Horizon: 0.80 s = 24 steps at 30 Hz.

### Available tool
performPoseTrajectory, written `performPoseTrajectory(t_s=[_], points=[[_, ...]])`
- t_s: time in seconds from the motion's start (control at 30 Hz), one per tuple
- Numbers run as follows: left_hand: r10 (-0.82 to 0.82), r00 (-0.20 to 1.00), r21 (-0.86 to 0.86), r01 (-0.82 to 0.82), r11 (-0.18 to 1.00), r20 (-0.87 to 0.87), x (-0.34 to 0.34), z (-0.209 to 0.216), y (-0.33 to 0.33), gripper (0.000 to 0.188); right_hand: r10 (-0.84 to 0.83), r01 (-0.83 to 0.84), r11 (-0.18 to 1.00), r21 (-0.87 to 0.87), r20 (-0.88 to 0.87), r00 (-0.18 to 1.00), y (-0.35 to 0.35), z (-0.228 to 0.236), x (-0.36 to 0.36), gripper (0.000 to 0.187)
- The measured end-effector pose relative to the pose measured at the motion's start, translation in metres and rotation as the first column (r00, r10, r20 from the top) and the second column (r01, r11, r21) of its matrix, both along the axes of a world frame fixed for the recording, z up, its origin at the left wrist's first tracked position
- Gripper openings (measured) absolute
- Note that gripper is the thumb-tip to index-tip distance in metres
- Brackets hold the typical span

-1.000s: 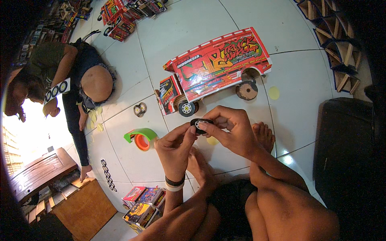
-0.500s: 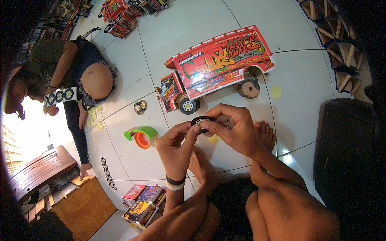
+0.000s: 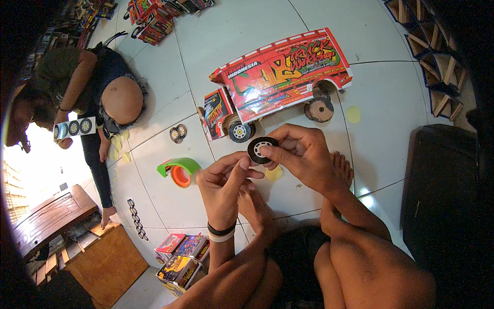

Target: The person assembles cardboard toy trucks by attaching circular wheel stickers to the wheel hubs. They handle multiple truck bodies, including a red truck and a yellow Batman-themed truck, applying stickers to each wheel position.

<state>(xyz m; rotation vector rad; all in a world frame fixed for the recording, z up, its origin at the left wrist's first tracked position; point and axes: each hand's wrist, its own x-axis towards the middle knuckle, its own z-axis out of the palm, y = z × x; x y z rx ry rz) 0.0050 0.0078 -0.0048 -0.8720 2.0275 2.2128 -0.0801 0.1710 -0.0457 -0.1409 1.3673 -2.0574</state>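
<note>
My right hand (image 3: 296, 154) pinches a round wheel sticker (image 3: 263, 150), black with a white hub pattern, between thumb and fingers. Its face is turned up toward me. At the sticker's left edge is my left hand (image 3: 224, 180), thumb raised and fingers apart; whether a fingertip touches the rim I cannot tell. Just beyond my hands a red toy truck (image 3: 283, 77) with printed panels lies on its side profile. Its front wheel (image 3: 240, 132) bears a similar wheel face, while the rear wheel (image 3: 319, 109) shows plain brown.
A green and orange tape dispenser (image 3: 180, 172) stands left of my hands. Two wheel stickers (image 3: 178, 133) lie beyond it. Pale yellow discs (image 3: 353, 114) dot the tiles. Toy trucks (image 3: 180, 257) sit near my left leg. At left, another person (image 3: 77, 87) holds a wheel-sticker strip (image 3: 74, 127).
The sticker has tilted to face me in my right hand. My left thumb and fingers have come off it and spread. The other person's sticker strip has shifted slightly left.
</note>
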Motion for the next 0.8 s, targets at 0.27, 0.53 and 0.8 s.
performPoseTrajectory(t_s=[0.27, 0.53, 0.8], points=[[0.029, 0.999, 0.077, -0.026, 0.997, -0.027, -0.0023, -0.0019, -0.0015, 0.02, 0.017, -0.017, 1.0, 0.02, 0.007, 1.0, 0.001, 0.0041, -0.0008, 0.017], [0.033, 0.999, 0.069, -0.03, 0.997, -0.033, -0.0021, -0.0006, -0.0009, 0.018, -0.036, 0.036, 0.999, -0.027, 0.002, 0.999, -0.0032, -0.0002, 0.003, 0.015], [0.002, 1.0, 0.03, -0.002, 1.0, -0.015, -0.0018, -0.0017, -0.0038, 0.017, -0.008, 0.008, 1.0, -0.027, 0.004, 1.0, -0.0032, -0.0015, 0.0034, 0.017]])
